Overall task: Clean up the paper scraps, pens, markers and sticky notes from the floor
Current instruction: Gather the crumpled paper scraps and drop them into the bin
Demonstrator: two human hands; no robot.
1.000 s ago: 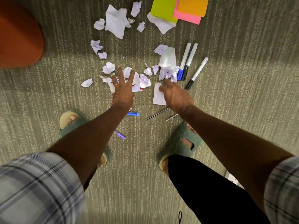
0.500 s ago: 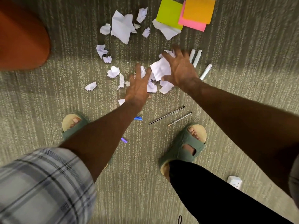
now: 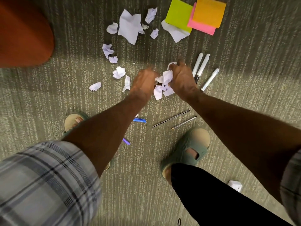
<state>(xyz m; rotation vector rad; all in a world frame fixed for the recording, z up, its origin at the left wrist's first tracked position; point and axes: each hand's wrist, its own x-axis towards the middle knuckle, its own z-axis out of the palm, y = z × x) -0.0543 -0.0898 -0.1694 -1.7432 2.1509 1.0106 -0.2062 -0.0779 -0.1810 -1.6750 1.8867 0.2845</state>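
Bending over the carpeted floor point(image 3: 254, 98), I have my right hand point(image 3: 182, 79) curled round a crumpled bunch of paper scraps point(image 3: 164, 84) just left of the three white markers point(image 3: 203, 66). My left hand point(image 3: 144, 82) presses against the far side of that bunch, but it is smeared by motion blur, so I cannot tell whether its fingers are closed or merely resting on the paper. My right wrist covers the lower ends of two markers. Further left of the markers lie loose scraps point(image 3: 119, 72), and up and to their left sits a larger torn sheet point(image 3: 129, 27) with small wads around it. Straight above the markers are the sticky notes: a green pad point(image 3: 179, 13) overlapping a white scrap point(image 3: 176, 34), then a pink pad point(image 3: 202, 27) mostly buried under an orange one point(image 3: 209, 12), with the top edges near the frame border. Below the markers lie two thin dark pens point(image 3: 171, 119) side by side. Left of those, a blue pen point(image 3: 139, 120) and a purple pen point(image 3: 126, 141) poke out from behind my left forearm, most of each hidden. Far left of the markers, a reddish-orange shape point(image 3: 24, 33) is cut off by the frame, and I cannot say what it is. Well below the markers, a small white object point(image 3: 234, 185) is half covered by my right arm.
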